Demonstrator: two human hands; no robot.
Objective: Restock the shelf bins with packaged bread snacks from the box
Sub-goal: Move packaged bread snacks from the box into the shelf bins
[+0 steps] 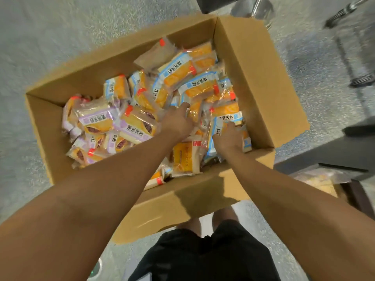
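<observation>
An open cardboard box (261, 86) sits on the floor below me, full of packaged bread snacks. Purple-labelled packets (97, 120) fill its left side and blue-labelled packets (199, 86) its right side. My left hand (178, 122) reaches into the middle of the pile, fingers curled down around a blue-labelled packet. My right hand (229, 136) lies on the packets near the box's right wall, fingers curled over a blue-labelled packet (229, 117).
The box stands on a speckled grey floor (50, 37). A dark shelf unit (349, 151) with a bin holding packets (322, 179) is at the right. Metal cart legs and wheels (359, 78) are at the upper right. My legs stand at the box's near flap.
</observation>
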